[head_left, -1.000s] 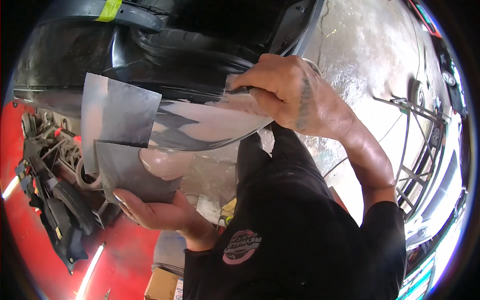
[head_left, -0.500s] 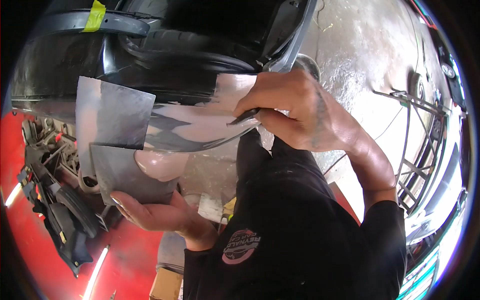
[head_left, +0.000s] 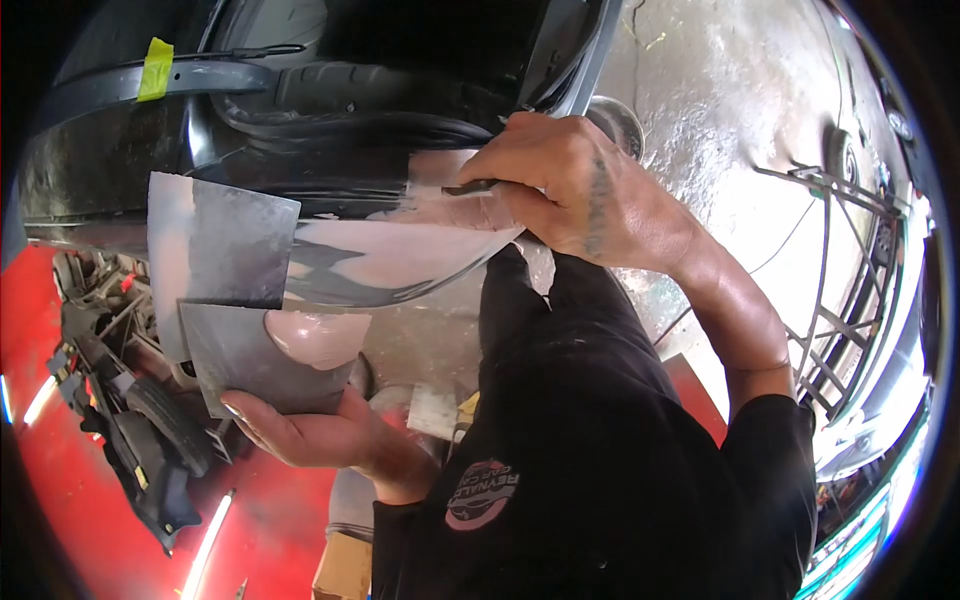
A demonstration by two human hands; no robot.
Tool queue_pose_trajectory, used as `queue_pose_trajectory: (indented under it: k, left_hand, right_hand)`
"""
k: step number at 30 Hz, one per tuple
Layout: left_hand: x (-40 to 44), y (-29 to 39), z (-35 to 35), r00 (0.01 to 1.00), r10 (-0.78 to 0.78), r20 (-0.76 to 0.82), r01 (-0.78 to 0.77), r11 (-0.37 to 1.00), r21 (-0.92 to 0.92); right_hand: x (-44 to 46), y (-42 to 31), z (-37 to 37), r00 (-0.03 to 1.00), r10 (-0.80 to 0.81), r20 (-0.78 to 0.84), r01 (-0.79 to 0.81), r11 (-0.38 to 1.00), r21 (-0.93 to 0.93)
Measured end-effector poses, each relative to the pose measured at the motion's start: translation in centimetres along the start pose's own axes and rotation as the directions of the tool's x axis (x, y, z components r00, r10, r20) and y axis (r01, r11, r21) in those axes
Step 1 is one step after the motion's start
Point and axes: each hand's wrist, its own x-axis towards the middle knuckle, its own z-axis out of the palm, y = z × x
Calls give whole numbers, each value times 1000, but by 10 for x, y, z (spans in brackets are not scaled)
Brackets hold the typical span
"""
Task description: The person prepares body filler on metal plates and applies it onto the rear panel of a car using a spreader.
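My left hand grips a thin grey putty board from below, thumb along its lower edge. A mound of pinkish body filler lies on the board's right side. My right hand pinches a dark, thin-edged spreader, mostly hidden by the fingers, against the curved car body panel. Pink filler and grey patches cover that panel, with a wet-looking smear below the spreader. A flat grey rectangular piece overlaps the panel's left part, just above the board; I cannot tell whether it is attached.
Yellow-green tape marks a grey bar on the dark car body. Loose car parts lie on the red floor at left. A metal frame stands at right, and a cardboard box sits at the bottom.
My right hand has moved up and slightly left with the spreader, from the panel's lower edge to its upper part. My left hand keeps the board in nearly the same place.
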Motion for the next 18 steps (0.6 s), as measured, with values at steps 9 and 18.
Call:
queue_pose_trajectory:
  k: [9,18]
  left_hand:
    - [-3,0,0,1000,8,-10,-8,1000,20]
    - [-5,0,5,1000,21,-22,-21,1000,4]
  right_hand:
    - [-3,-6,6,1000,-24,1,23,998,59]
    - [-21,-6,-24,998,5,-65,12,968,252]
